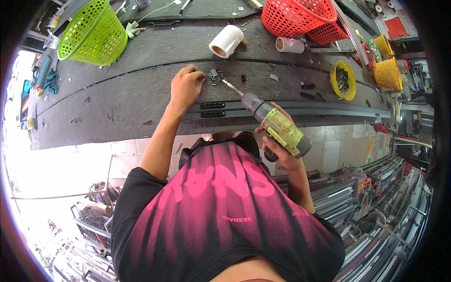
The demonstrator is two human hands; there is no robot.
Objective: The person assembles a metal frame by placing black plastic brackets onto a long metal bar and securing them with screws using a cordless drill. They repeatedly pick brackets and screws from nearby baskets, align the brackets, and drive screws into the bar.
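My right hand (278,149) grips a yellow-green and dark cordless drill (280,130). The drill's long bit points away to the upper left, its tip beside a small heap of screws (213,80) on the dark workbench (141,101). At the left edge of that heap is my left hand (187,85), with its fingers curled together and the fingertips low over the screws. Whatever they pinch is hidden. Between my forearms, along the bench's near edge, lie long dark metal profiles (324,107), with black slotted plastic pieces (213,109) at their left end.
Farther back are a green basket (94,35), a red basket (296,19) and two rolls of film, one a white roll (229,40). A yellow bowl (351,89) with small metal parts stands at the right. Metal stock (366,202) fills racks behind on the right.
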